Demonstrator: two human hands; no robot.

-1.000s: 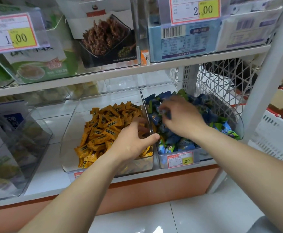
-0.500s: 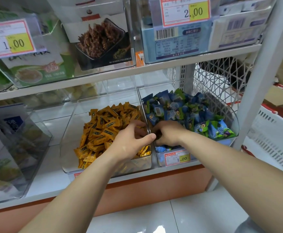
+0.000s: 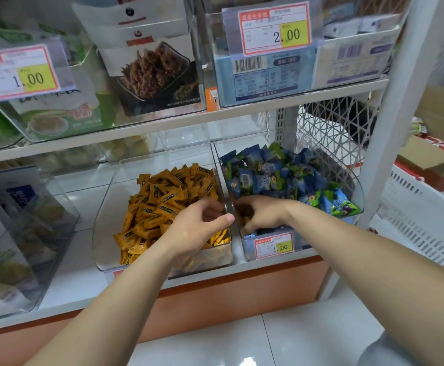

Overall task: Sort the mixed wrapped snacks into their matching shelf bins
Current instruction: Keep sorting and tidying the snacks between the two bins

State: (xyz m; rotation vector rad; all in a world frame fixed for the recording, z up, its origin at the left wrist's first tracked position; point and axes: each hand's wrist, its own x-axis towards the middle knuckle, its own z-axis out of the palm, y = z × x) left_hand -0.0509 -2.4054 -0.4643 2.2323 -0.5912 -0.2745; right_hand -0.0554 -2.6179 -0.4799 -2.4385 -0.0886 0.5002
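The left hand (image 3: 202,228) hangs over the orange snacks (image 3: 162,202), fingers curled, by the right wall of the left bin (image 3: 102,228). The right hand (image 3: 264,215) digs among blue snacks (image 3: 263,180) in the front left corner of the right bin (image 3: 355,186), fingers curled down. I cannot tell what either holds. It is likely hunting strays; next, lift one over the wall.

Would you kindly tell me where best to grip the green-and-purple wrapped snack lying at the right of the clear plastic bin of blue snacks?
Probably pinch the green-and-purple wrapped snack by its flat crimped end, coming from above: it lies exposed atop the pile, and the clear plastic bin's curved wall blocks the right.
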